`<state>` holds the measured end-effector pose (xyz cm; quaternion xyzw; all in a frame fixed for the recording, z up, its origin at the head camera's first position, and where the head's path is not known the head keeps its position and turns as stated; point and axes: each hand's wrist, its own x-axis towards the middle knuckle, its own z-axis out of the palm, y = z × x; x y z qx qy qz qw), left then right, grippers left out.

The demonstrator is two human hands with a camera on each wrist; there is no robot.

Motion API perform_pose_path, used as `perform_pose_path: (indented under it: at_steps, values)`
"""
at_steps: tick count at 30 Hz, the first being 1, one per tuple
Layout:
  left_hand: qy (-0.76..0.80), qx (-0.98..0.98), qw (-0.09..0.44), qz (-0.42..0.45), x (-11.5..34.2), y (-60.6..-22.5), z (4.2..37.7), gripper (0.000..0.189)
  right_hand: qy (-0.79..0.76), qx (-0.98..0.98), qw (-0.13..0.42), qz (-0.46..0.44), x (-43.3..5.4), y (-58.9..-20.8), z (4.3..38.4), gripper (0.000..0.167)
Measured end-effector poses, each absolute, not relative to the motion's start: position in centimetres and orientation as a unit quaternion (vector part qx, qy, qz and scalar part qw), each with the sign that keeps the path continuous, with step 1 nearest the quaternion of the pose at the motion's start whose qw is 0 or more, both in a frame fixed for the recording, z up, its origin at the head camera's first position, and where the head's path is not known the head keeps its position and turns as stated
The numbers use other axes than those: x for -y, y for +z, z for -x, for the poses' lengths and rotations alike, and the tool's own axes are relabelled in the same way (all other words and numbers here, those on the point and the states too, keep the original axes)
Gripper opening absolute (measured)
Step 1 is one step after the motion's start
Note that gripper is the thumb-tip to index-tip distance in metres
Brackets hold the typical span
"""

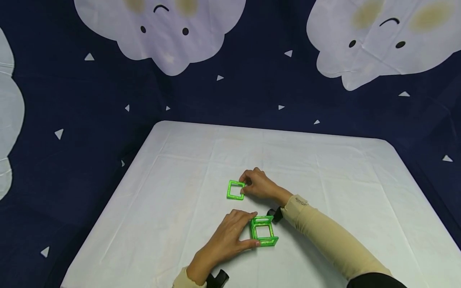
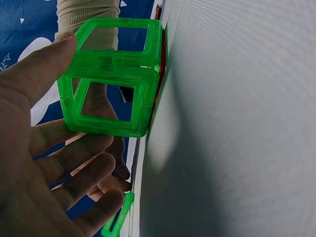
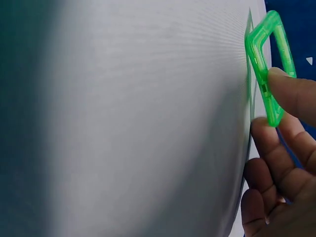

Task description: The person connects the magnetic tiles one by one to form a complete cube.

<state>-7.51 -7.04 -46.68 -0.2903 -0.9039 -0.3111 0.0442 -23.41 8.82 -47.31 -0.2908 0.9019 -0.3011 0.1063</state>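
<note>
A small open box of green see-through square frames (image 1: 268, 242), like magnetic building tiles, stands on the white table. My left hand (image 1: 228, 236) holds it from the left, thumb along the near side and fingers at the far side. In the left wrist view its joined frames (image 2: 108, 61) show clearly, with a thin red edge (image 2: 161, 64) along the table side. Farther up the table, my right hand (image 1: 261, 185) pinches the right side of a single green square frame (image 1: 235, 197). The right wrist view shows this frame (image 3: 256, 52) tilted, the thumb pressed on its edge.
A white cloth-like cover lies over the table (image 1: 173, 192), with faint crease lines. Behind its far edge hangs a dark blue backdrop (image 1: 245, 104) with white clouds and small triangles. Black wrist devices (image 1: 219, 279) sit at both sleeves.
</note>
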Motion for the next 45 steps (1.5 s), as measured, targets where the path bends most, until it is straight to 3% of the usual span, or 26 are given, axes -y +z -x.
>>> perform_pose_path:
  at_steps: [10,26,45]
  values:
    - [-0.309,0.904,0.055,0.289,6.9,-46.9,7.5,0.071,-0.320,-0.900,0.114,0.273,-9.3,-47.2,23.1,0.027]
    - [-0.300,0.904,0.075,0.296,6.7,-47.0,7.5,0.071,-0.382,-0.897,0.033,0.221,-12.4,-44.8,21.2,0.010]
    - [-0.307,0.907,0.066,0.279,6.6,-46.8,7.2,0.071,-0.404,-0.911,-0.035,0.076,-17.2,-42.8,14.9,0.011]
